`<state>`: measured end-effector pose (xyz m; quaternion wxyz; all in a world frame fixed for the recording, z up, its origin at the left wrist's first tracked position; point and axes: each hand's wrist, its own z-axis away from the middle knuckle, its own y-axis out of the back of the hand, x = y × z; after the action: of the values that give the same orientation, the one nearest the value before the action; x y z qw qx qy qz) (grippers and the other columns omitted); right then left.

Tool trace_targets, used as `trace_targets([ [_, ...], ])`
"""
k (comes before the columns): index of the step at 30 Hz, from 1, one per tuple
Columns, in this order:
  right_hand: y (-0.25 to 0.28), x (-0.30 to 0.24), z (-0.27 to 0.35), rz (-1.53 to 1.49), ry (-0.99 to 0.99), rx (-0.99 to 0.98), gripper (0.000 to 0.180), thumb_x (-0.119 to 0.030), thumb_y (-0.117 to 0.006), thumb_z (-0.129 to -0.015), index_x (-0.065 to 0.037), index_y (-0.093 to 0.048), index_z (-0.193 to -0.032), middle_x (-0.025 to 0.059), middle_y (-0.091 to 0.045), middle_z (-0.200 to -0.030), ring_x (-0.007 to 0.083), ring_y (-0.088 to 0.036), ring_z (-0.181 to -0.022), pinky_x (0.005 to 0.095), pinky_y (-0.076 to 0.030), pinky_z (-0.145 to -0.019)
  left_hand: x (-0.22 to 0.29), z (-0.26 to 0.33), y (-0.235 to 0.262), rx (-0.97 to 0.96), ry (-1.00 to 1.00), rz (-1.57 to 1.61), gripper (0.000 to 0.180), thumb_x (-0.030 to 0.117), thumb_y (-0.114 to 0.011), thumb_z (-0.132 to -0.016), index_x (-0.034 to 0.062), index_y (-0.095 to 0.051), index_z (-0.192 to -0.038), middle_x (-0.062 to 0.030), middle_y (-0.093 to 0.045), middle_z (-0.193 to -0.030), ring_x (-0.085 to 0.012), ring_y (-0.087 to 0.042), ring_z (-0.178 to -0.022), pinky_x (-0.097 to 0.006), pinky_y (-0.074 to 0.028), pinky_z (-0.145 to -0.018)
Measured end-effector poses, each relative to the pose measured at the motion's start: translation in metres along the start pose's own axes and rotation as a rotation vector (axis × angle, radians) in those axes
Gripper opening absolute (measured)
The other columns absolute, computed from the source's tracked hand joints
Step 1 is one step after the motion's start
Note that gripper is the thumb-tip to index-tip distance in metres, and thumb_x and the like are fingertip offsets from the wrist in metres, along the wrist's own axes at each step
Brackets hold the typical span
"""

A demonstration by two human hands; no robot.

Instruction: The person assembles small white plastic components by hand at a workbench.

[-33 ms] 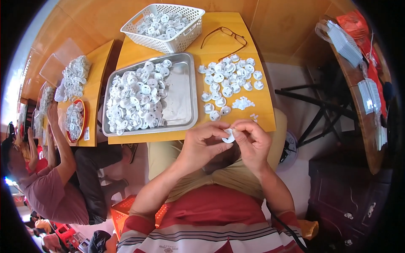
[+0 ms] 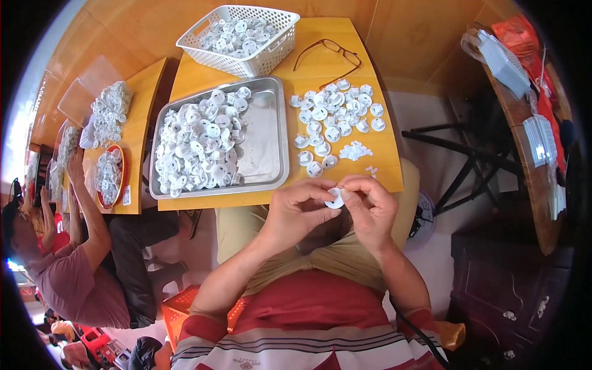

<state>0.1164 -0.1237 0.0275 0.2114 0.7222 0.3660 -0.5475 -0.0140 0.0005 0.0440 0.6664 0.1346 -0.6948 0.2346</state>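
My left hand [image 2: 295,211] and my right hand [image 2: 371,206] meet over my lap, just off the near edge of the yellow wooden table [image 2: 203,80]. Together they pinch a small round white plastic part [image 2: 334,197] between their fingertips. On the table just beyond my hands lies a loose spread of the same white round parts [image 2: 336,114], with a little heap of smaller white pieces [image 2: 356,150] beside it. A metal tray [image 2: 262,145] to the left holds many more of these parts.
A white plastic basket [image 2: 271,58] of parts stands at the table's far edge, with spectacles [image 2: 327,52] next to it. A person [image 2: 80,271] works at a second table on the left by a red bowl [image 2: 121,179]. A dark metal frame [image 2: 468,154] and a dark cabinet [image 2: 512,290] stand to the right.
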Motion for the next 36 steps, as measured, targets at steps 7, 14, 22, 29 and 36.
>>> trace_targets([
  [7, 0.005, -0.002, 0.0, 0.043, 0.07, 0.012, 0.007, 0.001, -0.071, -0.096, 0.004, -0.067, -0.101, 0.0098, -0.068, -0.105, 0.0117, -0.064, -0.091, 0.0248, -0.053, -0.078, -0.022, 0.0, -0.004, -0.007, -0.083, 0.19, 0.026, -0.013, -0.074, -0.087, -0.0022, -0.069, -0.11, -0.0123, -0.065, -0.127, -0.0187, -0.068, -0.112, -0.032, -0.058, -0.1],
  [14, 0.012, -0.002, 0.0, 0.169, 0.092, -0.016, 0.007, -0.001, -0.074, -0.094, 0.002, -0.068, -0.098, 0.0101, -0.069, -0.101, 0.0145, -0.065, -0.087, 0.0268, -0.053, -0.076, -0.019, 0.004, -0.007, 0.013, -0.052, 0.214, 0.031, -0.012, -0.073, -0.09, -0.0037, -0.063, -0.118, -0.0119, -0.067, -0.122, -0.0183, -0.069, -0.11, -0.032, -0.059, -0.099],
  [22, 0.02, -0.011, -0.005, 0.448, 0.241, -0.139, 0.011, -0.001, -0.076, -0.089, 0.001, -0.068, -0.097, 0.0123, -0.068, -0.095, 0.0254, -0.067, -0.083, 0.0338, -0.054, -0.072, -0.025, 0.006, -0.003, 0.001, -0.033, 0.244, 0.034, -0.011, -0.073, -0.09, -0.0041, -0.062, -0.121, -0.0109, -0.069, -0.117, -0.0177, -0.071, -0.107, -0.031, -0.059, -0.098],
  [29, 0.024, -0.019, -0.008, 0.547, 0.312, -0.224, 0.015, 0.003, -0.077, -0.084, 0.0, -0.067, -0.095, 0.0127, -0.067, -0.092, 0.0293, -0.066, -0.08, 0.0372, -0.054, -0.069, -0.022, 0.009, 0.0, -0.023, -0.001, 0.225, 0.033, -0.01, -0.073, -0.09, -0.004, -0.065, -0.121, -0.01, -0.071, -0.116, -0.0158, -0.07, -0.106, -0.03, -0.059, -0.097],
  [36, 0.027, -0.018, -0.006, 0.542, 0.332, -0.278, 0.018, 0.004, -0.077, -0.081, -0.001, -0.067, -0.095, 0.0113, -0.066, -0.091, 0.0282, -0.065, -0.079, 0.0372, -0.053, -0.068, -0.024, 0.011, 0.003, -0.048, 0.026, 0.214, 0.032, -0.008, -0.075, -0.09, -0.0023, -0.067, -0.12, -0.0086, -0.071, -0.115, -0.0145, -0.07, -0.105, -0.03, -0.059, -0.097],
])
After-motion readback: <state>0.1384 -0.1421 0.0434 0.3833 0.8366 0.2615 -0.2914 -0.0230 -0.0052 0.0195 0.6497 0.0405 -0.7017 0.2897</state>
